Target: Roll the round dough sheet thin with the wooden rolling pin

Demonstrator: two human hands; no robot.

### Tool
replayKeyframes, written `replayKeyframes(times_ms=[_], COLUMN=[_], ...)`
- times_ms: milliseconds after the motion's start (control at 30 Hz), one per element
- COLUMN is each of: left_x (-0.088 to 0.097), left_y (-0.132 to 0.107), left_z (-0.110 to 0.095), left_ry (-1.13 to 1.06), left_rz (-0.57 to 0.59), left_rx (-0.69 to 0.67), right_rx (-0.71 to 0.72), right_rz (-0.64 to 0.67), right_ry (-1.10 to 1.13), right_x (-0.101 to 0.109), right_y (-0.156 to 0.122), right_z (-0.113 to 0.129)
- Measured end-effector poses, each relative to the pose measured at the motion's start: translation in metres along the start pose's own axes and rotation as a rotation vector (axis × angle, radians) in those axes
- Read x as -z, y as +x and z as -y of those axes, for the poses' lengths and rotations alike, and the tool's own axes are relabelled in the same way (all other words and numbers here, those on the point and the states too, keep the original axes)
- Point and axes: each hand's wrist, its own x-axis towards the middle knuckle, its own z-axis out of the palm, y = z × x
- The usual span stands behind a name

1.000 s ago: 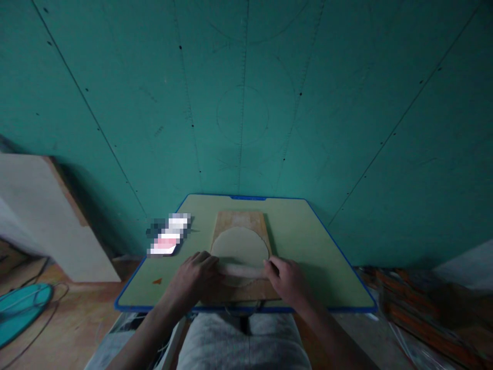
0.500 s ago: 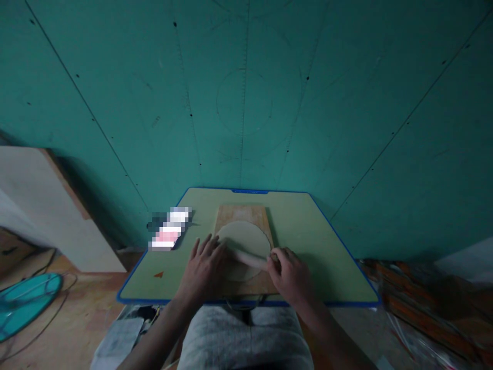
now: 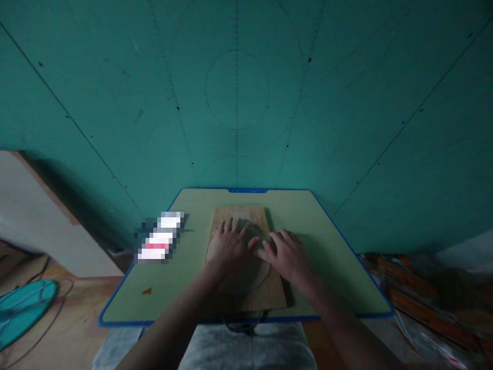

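Observation:
A round, flat sheet of pale dough (image 3: 252, 275) lies on a wooden board (image 3: 276, 297). My left hand (image 3: 233, 244) is stretched flat over the dough's left and upper part, fingers spread and pointing away from me. Its palm covers most of a thin rolling pin (image 3: 261, 252), of which only a short pale piece shows between the two hands. At the pin's right end, my right hand (image 3: 287, 253) is closed on it, thumb toward the left hand and fingers bent over the board's right edge.
The board rests on a light green table (image 3: 327, 267) with a blue rim. A blurred-out phone-like object (image 3: 160, 237) stands at the table's left, with a small orange scrap (image 3: 147, 291) nearer me. A green wall (image 3: 346, 103) rises behind; a white panel (image 3: 50, 221) leans at left.
Both hands have moved away from me over the dough with the pin. My left hand has come further right, covering more of it. The view has shifted slightly.

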Motion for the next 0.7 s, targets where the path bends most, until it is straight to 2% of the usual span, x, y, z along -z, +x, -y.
replayKeyframes(times_ms=[100,200,300,400,467,500,567,700], left_x=[0.004,0.005,-0.001,-0.008,-0.011,-0.011,-0.013,-0.016], left_y=[0.031,0.032,-0.008,-0.058,-0.072,-0.070,-0.050,0.020], left_z=[-0.007,-0.009,-0.005,0.005,0.010,0.011,0.012,0.013], left_ry=[0.021,0.032,0.029,0.028,0.039,0.045,0.052,0.015], left_rz=[0.052,0.078,0.010,-0.128,-0.163,-0.159,-0.116,-0.008], left_rx=[0.014,0.019,-0.041,-0.050,-0.077,-0.086,-0.081,-0.064], right_rx=[-0.116,-0.153,-0.061,0.013,0.051,0.062,0.048,-0.070], right_rz=[0.047,0.099,0.110,0.121,0.115,0.116,0.131,0.181], right_ry=[-0.101,-0.127,-0.037,0.028,0.029,0.024,0.013,-0.018], right_x=[0.008,0.012,0.008,0.003,0.003,0.003,0.004,0.004], right_y=[0.031,0.032,-0.004,-0.045,-0.056,-0.054,-0.038,0.019], right_z=[-0.011,-0.007,0.010,0.029,0.033,0.031,0.023,-0.006])
